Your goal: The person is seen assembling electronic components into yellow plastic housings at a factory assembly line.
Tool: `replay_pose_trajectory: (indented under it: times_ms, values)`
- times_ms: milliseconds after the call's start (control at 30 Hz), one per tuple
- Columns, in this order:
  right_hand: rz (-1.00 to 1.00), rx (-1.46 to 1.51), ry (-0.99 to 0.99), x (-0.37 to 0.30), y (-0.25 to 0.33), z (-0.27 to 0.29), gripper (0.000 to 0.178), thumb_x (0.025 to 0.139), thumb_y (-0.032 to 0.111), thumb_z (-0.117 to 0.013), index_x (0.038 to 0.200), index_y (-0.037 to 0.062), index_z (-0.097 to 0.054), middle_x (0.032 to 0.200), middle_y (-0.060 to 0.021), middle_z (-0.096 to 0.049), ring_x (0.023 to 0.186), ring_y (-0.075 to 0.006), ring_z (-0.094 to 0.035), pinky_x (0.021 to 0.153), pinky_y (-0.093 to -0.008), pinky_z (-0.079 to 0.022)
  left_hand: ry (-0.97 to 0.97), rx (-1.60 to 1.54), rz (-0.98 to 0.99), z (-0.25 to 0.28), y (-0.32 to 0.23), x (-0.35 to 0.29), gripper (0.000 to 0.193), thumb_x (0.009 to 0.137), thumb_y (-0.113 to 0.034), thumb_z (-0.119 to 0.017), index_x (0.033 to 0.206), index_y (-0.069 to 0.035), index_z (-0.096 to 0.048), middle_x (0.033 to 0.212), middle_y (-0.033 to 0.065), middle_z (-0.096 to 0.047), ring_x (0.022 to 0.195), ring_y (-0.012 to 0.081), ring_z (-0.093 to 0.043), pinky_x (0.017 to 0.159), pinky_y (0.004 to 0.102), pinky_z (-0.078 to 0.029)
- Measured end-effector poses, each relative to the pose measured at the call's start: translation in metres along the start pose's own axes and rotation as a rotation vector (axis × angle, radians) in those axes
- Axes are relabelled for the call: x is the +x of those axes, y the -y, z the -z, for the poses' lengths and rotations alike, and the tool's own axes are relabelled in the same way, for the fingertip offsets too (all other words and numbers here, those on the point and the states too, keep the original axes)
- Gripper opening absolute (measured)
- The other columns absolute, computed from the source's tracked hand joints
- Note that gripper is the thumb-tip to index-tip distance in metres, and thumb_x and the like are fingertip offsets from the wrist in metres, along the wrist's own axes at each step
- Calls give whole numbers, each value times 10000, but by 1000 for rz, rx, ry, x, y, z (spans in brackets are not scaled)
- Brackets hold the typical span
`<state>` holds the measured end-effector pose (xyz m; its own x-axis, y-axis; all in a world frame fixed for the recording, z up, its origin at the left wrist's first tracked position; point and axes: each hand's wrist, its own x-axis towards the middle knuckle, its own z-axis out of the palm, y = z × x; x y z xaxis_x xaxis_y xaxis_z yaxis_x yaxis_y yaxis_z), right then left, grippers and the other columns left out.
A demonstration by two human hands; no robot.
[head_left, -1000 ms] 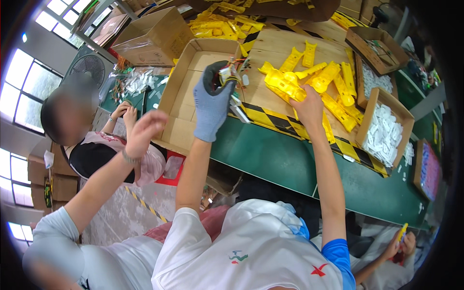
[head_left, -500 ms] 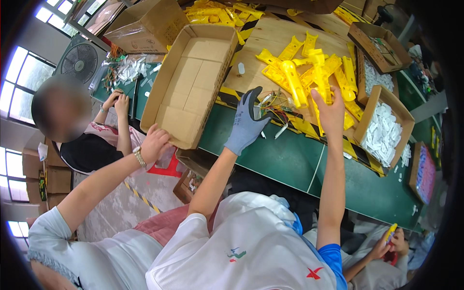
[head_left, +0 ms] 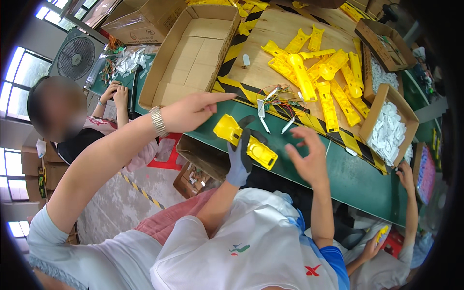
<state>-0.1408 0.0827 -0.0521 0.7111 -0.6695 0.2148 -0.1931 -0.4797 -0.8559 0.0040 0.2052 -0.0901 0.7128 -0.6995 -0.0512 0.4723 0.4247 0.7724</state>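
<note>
My left hand (head_left: 238, 163), in a grey-blue glove with dark fingertips, is closed around a yellow plastic shell (head_left: 261, 153). It holds the shell tilted above the table's near edge, its hollow side showing. To its right is my bare right hand (head_left: 310, 157), fingers apart and holding nothing. Beyond the hands, a tangle of thin coloured wires (head_left: 286, 100) with narrow white pieces (head_left: 261, 109) lies along the black-and-yellow tape. More yellow shells (head_left: 302, 77) are heaped on the wooden board behind it.
A co-worker's hand (head_left: 191, 112) points across from the left, close to my left hand. Behind it stands a shallow cardboard box (head_left: 166, 72). A carton of white parts (head_left: 389, 128) sits at the right, where another person's hand (head_left: 406, 176) touches the table edge.
A yellow shell has passed from the pile into my left hand, which has drawn back from the wires. My right hand has come back empty. The co-worker's hand has left the box rim and points.
</note>
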Motion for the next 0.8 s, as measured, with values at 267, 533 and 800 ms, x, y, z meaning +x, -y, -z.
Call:
replay_pose_trajectory:
  times_ms: [267,533,800]
  values:
    - [190,-457,333,41,-23,9,382,779,90,-719,1139,114,-593,1142,-83,-600,1040,-307,-601,896,-398,-488,363,616,417,-33,-116,72,416,937,-123,-499,1349,-57,-502,714,21,-511,630,97,-482,622,256,-447]
    - [295,-325,332,55,-40,-4,326,781,125,-742,1069,100,-593,981,-75,-629,875,-281,-625,757,-380,-501,955,1208,406,-138,-176,61,437,914,-42,-477,1344,-82,-542,751,-12,-508,669,56,-437,639,235,-416]
    - [-143,842,233,46,-38,2,235,886,120,-696,1082,39,-594,885,7,-602,740,-47,-538,638,-202,-441,-155,161,168,42,48,11,441,949,-250,-623,1324,-88,-456,934,52,-608,683,177,-634,594,327,-550]
